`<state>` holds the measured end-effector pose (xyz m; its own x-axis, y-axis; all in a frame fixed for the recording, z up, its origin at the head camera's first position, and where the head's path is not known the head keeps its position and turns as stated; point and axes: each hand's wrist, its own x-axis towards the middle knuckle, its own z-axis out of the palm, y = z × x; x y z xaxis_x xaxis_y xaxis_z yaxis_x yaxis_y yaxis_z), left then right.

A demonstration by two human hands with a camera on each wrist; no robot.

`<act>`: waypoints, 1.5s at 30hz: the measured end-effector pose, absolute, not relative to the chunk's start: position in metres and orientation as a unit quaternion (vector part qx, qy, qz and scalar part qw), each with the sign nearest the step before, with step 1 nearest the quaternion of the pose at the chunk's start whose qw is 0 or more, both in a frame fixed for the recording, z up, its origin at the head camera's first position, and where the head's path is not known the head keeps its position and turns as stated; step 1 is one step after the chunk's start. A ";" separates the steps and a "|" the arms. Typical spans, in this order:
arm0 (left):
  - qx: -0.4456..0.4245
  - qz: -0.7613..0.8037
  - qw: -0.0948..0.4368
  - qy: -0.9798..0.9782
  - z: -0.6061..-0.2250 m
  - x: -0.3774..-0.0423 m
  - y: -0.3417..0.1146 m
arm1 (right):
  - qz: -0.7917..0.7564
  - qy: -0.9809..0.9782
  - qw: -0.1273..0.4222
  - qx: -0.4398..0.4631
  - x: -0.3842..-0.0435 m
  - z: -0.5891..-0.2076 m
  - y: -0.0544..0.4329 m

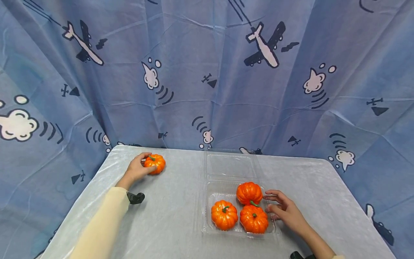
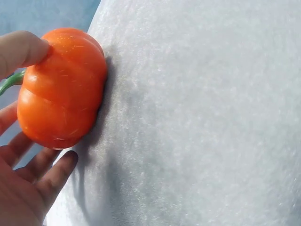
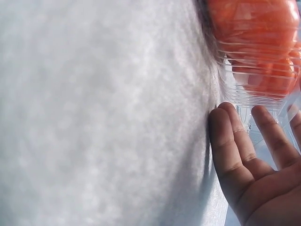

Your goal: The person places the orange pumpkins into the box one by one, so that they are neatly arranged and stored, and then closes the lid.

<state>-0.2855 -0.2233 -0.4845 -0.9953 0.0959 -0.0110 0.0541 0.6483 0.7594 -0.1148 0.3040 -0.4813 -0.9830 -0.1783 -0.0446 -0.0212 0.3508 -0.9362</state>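
Near the table's back left corner, my left hand (image 1: 137, 168) holds a small orange toy pumpkin (image 1: 155, 164) with a green stem. In the left wrist view, the thumb presses on that pumpkin (image 2: 63, 89) beside its stem, and the fingers reach around its other side. A hinged clear plastic box (image 1: 215, 187) stands right of the middle with its lid (image 1: 231, 165) folded back. Inside it sit three more pumpkins: one at left (image 1: 224, 215), one at back right (image 1: 249, 193), one at front right (image 1: 254, 219). My right hand (image 1: 286, 212) has loosely extended fingers at the box's ribbed right wall (image 3: 256, 100).
A pale, shiny cloth covers the table (image 1: 161, 216). Behind the table hangs a blue curtain (image 1: 194, 72) printed with planes and clouds. A dark wrist-worn device (image 1: 136, 198) juts from the left sleeve.
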 end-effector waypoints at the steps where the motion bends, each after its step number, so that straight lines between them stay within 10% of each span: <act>1: 0.041 0.419 0.024 0.907 -0.484 -0.285 -0.223 | -0.566 0.819 0.069 -0.061 -0.115 -0.481 0.304; 45: 0.061 0.430 -0.052 0.899 -0.463 -0.240 -0.206 | -0.566 0.819 0.067 -0.058 -0.114 -0.483 0.304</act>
<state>-0.2400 -0.2059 -0.4629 -0.9871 0.0655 0.1461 0.1548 0.6233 0.7665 -0.1135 0.3038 -0.4826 -0.9842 -0.1716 -0.0438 -0.0196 0.3517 -0.9359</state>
